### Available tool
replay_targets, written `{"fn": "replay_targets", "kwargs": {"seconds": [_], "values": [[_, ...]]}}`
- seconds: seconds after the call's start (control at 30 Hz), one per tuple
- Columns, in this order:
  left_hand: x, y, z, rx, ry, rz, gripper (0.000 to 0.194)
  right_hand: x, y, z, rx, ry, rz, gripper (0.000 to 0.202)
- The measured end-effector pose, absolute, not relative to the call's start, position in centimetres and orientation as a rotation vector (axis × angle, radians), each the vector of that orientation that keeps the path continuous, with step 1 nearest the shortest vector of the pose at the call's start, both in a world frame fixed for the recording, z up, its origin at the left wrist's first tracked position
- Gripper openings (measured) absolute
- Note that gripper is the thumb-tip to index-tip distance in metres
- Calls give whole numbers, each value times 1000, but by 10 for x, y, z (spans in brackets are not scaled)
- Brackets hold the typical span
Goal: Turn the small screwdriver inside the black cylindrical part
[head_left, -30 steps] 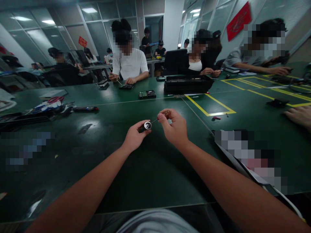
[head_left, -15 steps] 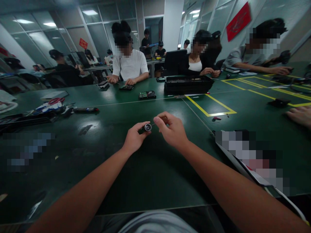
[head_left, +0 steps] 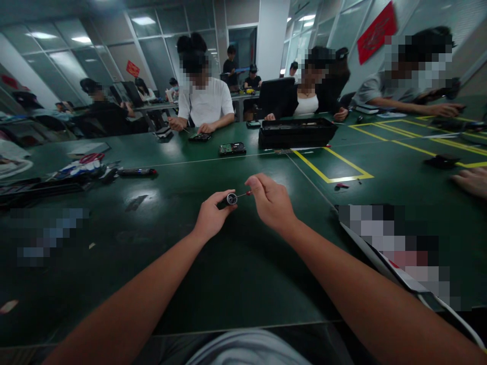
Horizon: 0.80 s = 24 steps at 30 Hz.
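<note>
In the head view, my left hand [head_left: 210, 217] grips a small round black part [head_left: 232, 198] with a silvery rim between thumb and fingers. Its open end faces me, and some inner structure shows inside the rim. My right hand [head_left: 273, 203] is closed around a thin screwdriver [head_left: 243, 194] with a red section by the fingers. Its metal shaft points left, and the tip reaches the rim of the round part. Most of the handle is hidden in my fingers. Both hands are held over the green table [head_left: 236, 284].
Across the table lie a circuit board device [head_left: 232, 148] and a long black bin [head_left: 297, 133]. Tools and gloves [head_left: 81, 167] are heaped at left beside a black pen-like tool [head_left: 137, 172]. Yellow tape [head_left: 350, 178] marks the right side. Several co-workers sit around; one person's hand [head_left: 472, 181] rests at far right.
My right hand has shifted slightly, and more of the screwdriver, including its red section, now shows. My left hand stays nearly still. A co-worker across has moved their hands apart behind the bin.
</note>
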<state>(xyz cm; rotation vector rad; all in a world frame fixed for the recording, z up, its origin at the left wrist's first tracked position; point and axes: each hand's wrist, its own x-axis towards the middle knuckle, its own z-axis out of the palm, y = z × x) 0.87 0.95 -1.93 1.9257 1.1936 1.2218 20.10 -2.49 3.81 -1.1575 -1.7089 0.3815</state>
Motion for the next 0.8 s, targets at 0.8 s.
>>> {"fn": "replay_targets", "kwargs": {"seconds": [0.8], "values": [[13,0,-6,2135,1219,1188,42,199,-10,22,-1037,-1258,566,24]]}}
